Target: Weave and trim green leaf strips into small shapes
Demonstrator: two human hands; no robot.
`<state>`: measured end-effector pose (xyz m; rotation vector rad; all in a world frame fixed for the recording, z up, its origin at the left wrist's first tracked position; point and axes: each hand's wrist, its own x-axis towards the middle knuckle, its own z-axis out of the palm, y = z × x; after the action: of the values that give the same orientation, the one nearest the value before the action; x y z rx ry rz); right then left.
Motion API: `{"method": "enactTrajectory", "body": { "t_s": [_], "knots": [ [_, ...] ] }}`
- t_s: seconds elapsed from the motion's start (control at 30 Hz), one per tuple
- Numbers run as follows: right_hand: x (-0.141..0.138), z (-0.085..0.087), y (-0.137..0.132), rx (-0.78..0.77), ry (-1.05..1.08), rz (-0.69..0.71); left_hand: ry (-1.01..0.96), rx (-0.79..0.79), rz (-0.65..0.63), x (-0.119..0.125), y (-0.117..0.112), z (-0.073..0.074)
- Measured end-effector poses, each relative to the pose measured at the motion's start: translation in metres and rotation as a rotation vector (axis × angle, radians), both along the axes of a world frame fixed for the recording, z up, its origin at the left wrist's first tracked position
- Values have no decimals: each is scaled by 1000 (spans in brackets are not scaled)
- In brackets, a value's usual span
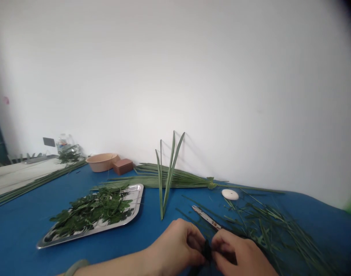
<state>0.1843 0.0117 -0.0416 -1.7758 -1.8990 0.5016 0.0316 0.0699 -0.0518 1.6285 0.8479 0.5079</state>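
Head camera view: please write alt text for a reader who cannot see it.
A person's left hand and right hand pinch a small dark thing over a blue table. On the left is a metal tray of green leaves; on the right, scissors and green strips. Behind, long leaves lie along a white wall.

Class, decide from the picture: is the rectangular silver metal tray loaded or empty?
Loaded: loose green leafy sprigs lie heaped across the silver tray, though bare metal shows at its far right corner.
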Motion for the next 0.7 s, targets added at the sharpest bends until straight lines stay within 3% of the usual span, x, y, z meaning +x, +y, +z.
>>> {"method": "enactTrajectory", "body": {
  "t_s": [0.13,0.23,0.4,0.5,0.7],
  "knots": [
    [18,-11,12,-202,351,162,-172,-189,-91,6,7,0],
    [27,-14,17,-278,503,233,-175,-214,-145,9,14,-1],
    [32,-11,17,-262,562,301,-10,-147,-245,8,23,3],
    [34,-8,17,-246,600,339,-53,-135,-279,7,23,3],
    [37,-3,18,-381,729,316,-166,-186,-285,5,21,2]
  ]
}}
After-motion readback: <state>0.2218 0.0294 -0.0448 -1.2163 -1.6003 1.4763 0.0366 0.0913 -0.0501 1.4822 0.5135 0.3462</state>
